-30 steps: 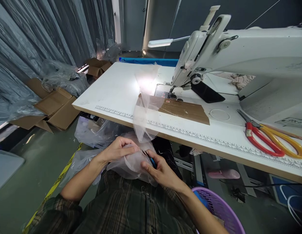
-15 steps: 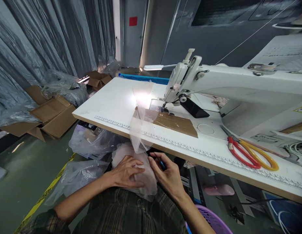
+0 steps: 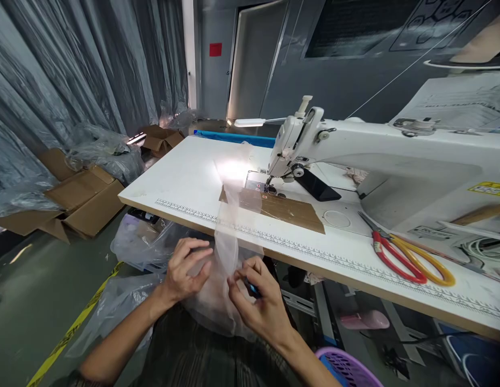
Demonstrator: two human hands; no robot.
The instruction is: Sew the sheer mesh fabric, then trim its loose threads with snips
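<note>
A strip of sheer whitish fabric [image 3: 226, 242] hangs from the sewing table over its front edge and gathers in my lap. My right hand [image 3: 260, 301] pinches the fabric's edge between thumb and fingers. A small blue-and-dark object [image 3: 253, 289] is tucked in the same palm, mostly hidden, its kind unclear. My left hand [image 3: 187, 271] is raised just left of the fabric, fingers curved and apart. Behind the fabric, a white sewing machine [image 3: 290, 140] stands with its needle area above a brown cardboard piece [image 3: 286, 210] on the tabletop.
Red-and-yellow-handled scissors [image 3: 407, 258] and a dark phone-like object [image 3: 318, 185] lie on the table [image 3: 173, 172]. A printed ruler runs along its front edge. Cardboard boxes [image 3: 86, 199] and plastic bags stand at left. A purple basket [image 3: 347, 365] is below right.
My left hand has lifted off the bunched fabric and moved up and left. My right hand has come slightly lower, pinching the fabric, which now spreads out more. The view has shifted slightly.
</note>
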